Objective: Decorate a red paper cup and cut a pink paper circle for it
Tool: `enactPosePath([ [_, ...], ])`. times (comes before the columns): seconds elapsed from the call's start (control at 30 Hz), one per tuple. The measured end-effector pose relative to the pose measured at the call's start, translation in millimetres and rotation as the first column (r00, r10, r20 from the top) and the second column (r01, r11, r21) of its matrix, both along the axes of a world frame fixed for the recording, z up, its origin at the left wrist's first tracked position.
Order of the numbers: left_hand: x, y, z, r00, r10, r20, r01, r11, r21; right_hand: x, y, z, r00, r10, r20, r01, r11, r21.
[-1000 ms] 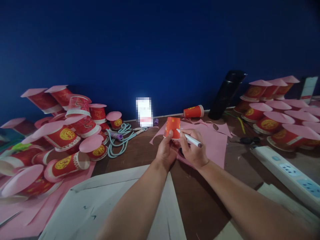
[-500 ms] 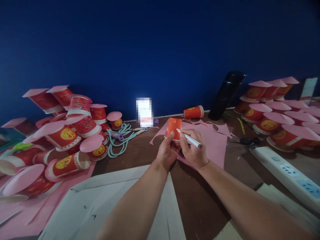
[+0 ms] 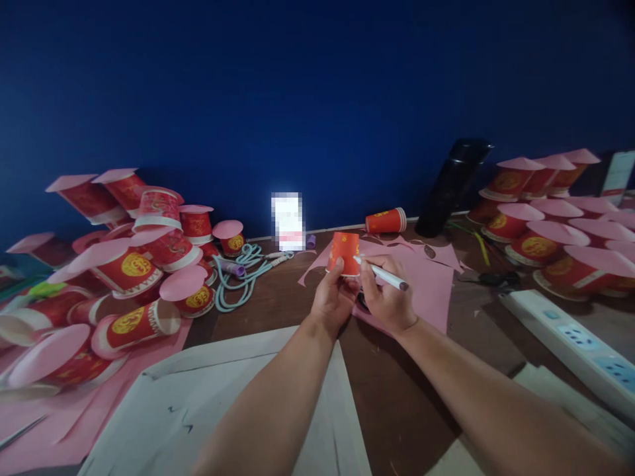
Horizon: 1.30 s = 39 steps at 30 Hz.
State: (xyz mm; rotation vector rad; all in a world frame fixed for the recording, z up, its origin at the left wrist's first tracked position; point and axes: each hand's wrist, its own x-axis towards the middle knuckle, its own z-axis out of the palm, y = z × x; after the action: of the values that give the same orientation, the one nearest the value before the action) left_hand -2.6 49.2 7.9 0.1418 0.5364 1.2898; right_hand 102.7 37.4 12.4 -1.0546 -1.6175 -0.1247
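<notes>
A red paper cup (image 3: 346,250) with gold markings is held bottom-up in my left hand (image 3: 333,296), its thumb pressed on the cup's side near the rim. My right hand (image 3: 389,297) grips a white marker (image 3: 387,275) like a pen. The marker's tip points at the cup's right side; whether it touches I cannot tell. Under and behind my hands lies a cut sheet of pink paper (image 3: 430,291). A dark round item by my right palm is mostly hidden.
Red cups with pink paper discs (image 3: 129,266) pile up at left, more (image 3: 553,238) at right. Behind are a lit phone (image 3: 288,221), a blue-green cord (image 3: 233,291), stacked cups (image 3: 387,221) and a black flask (image 3: 451,188). A power strip (image 3: 570,337) lies right, white paper (image 3: 208,383) in front.
The cup has turned slightly in my left hand. My right hand and the marker have shifted a little right, and the marker tip is nearer the cup's right edge. The view has moved slightly.
</notes>
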Motion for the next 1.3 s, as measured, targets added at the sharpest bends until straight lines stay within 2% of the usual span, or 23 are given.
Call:
enactPosePath([
  [0.6,2.6,2.3,-6.8,0.999,0.017,-0.041,-0.015,0.999,0.039,0.2,0.5,-1.0,0.998,0.035,0.053,-0.037,0.998,0.052],
  [1.3,1.1,3.4,-8.1,0.998,0.013,-0.062,-0.011,0.999,0.042,-0.9,0.8,-3.5,0.998,0.002,0.065,-0.003,1.0,0.025],
])
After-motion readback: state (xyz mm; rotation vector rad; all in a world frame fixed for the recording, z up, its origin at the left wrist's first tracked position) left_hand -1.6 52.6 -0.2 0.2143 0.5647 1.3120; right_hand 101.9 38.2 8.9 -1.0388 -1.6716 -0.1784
